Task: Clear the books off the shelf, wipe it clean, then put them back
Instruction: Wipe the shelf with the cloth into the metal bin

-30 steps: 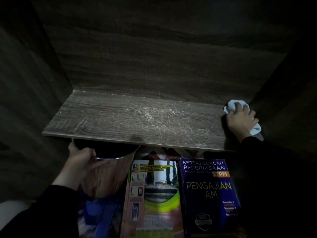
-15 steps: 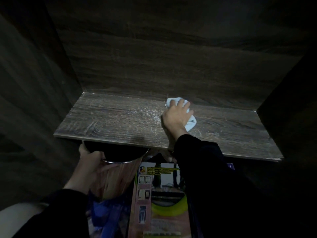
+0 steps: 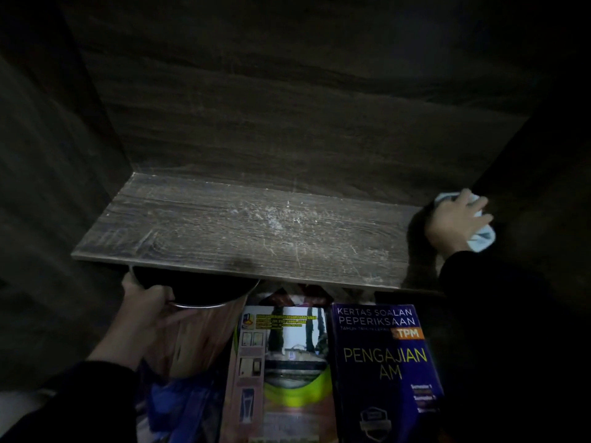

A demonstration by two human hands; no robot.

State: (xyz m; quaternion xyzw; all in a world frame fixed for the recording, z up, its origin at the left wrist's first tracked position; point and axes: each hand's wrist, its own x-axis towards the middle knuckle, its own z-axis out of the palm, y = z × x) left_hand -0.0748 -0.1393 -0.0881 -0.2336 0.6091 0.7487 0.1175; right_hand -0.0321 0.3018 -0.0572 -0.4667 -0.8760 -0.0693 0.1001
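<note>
The dark wood shelf board (image 3: 198, 231) carries no books and shows pale dust streaks near its middle. At its far right end my right hand (image 3: 454, 222) presses a light blue cloth (image 3: 481, 239) onto the board, fingers spread over it. Below the shelf's front edge my left hand (image 3: 144, 302) grips the metal rim of a round bin (image 3: 192, 334). Two books lie flat under the shelf: a dark blue one titled "Pengajian Am" (image 3: 383, 362) and a green and orange one (image 3: 281, 372) to its left.
Dark wood walls enclose the shelf on the left (image 3: 48, 187), back (image 3: 287, 123) and right. Blue items (image 3: 179, 410) lie below the bin at the bottom left. The scene is dim.
My right hand has swept the cloth from the shelf's middle back to its far right end. My left hand still holds the bin rim in place.
</note>
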